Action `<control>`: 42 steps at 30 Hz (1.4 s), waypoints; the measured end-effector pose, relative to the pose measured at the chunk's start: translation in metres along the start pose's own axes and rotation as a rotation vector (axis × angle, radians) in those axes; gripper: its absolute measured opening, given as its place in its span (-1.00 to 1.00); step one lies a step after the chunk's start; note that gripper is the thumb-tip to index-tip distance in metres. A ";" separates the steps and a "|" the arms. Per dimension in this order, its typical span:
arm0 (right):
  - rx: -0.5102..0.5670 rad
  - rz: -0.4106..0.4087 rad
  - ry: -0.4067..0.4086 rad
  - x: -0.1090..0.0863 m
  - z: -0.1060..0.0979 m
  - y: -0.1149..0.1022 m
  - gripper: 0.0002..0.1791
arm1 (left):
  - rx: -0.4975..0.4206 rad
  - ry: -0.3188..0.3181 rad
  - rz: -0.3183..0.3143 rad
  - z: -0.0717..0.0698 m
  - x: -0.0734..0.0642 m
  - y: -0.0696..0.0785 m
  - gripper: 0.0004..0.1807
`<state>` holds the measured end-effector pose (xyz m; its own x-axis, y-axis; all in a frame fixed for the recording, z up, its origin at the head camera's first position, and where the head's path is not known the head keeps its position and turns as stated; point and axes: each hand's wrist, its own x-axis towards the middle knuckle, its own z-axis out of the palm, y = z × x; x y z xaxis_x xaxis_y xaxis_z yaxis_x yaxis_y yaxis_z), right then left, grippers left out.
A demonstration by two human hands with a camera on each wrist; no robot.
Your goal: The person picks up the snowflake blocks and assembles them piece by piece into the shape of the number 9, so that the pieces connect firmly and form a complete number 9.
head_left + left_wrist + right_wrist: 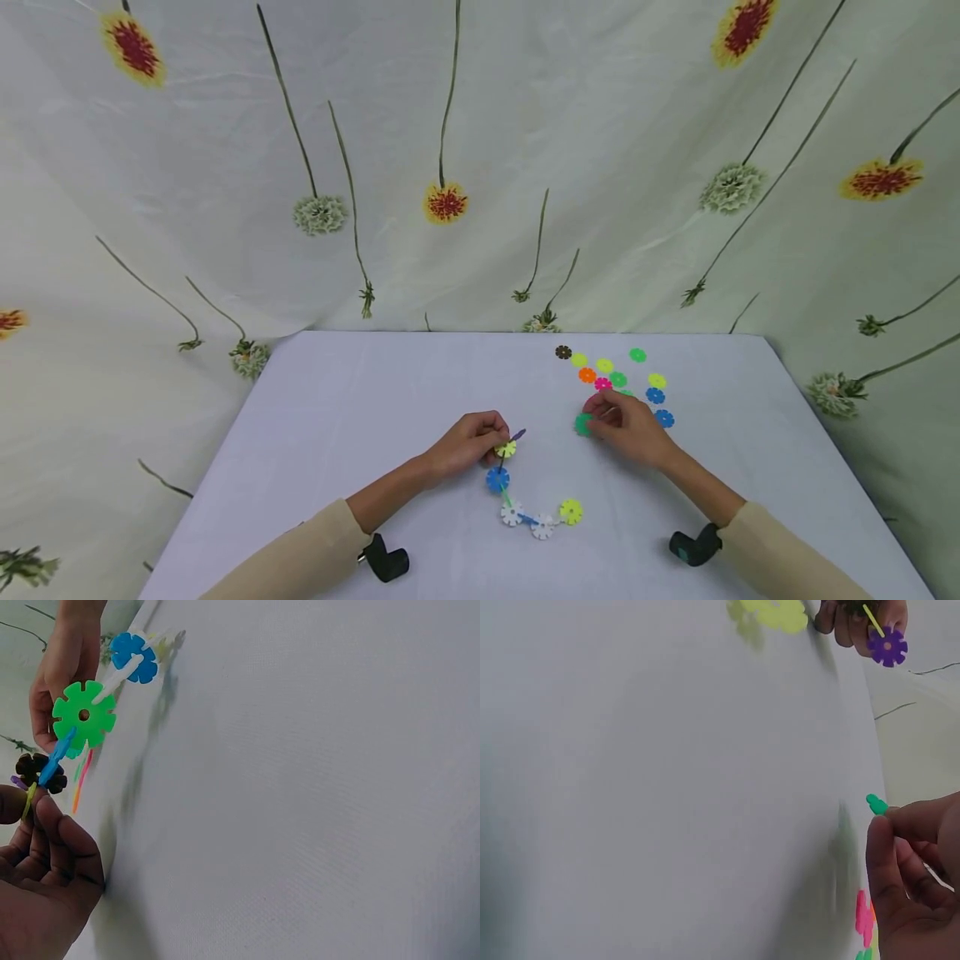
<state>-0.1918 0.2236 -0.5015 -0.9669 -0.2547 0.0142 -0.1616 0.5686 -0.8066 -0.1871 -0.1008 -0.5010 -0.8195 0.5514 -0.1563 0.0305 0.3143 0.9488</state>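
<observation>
In the head view my left hand [472, 437] pinches the upper end of a chain of notched plastic discs, near a yellow disc [506, 450] and a purple disc [518, 435]. Below them hang a blue disc [497, 480], white discs [512, 512] and a yellow end disc [571, 512]. The left wrist view shows the fingers beside a dark brown disc [41, 774], with a green disc [84, 714] and a blue disc [133, 658] farther along. My right hand [630, 427] pinches a separate green disc [583, 424], seen edge-on [877, 804] in the right wrist view.
Loose discs lie at the back right of the white table [360, 392], among them a brown disc [563, 352], an orange disc [587, 375] and blue discs [663, 418]. A flowered cloth [390, 167] hangs behind. Black devices [386, 560] sit at both wrists.
</observation>
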 end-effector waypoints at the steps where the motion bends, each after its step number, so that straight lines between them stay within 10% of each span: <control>1: 0.036 0.013 -0.013 0.000 0.001 -0.002 -0.74 | 0.001 -0.001 -0.004 0.000 0.000 0.000 -0.79; 42: 0.391 0.015 -0.166 0.013 0.049 -0.045 -0.72 | 0.005 -0.002 0.002 0.002 0.000 -0.001 -0.79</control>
<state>-0.1873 0.1558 -0.4940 -0.9186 -0.3891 -0.0688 -0.0298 0.2418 -0.9699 -0.1856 -0.0996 -0.5026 -0.8182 0.5537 -0.1547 0.0350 0.3165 0.9479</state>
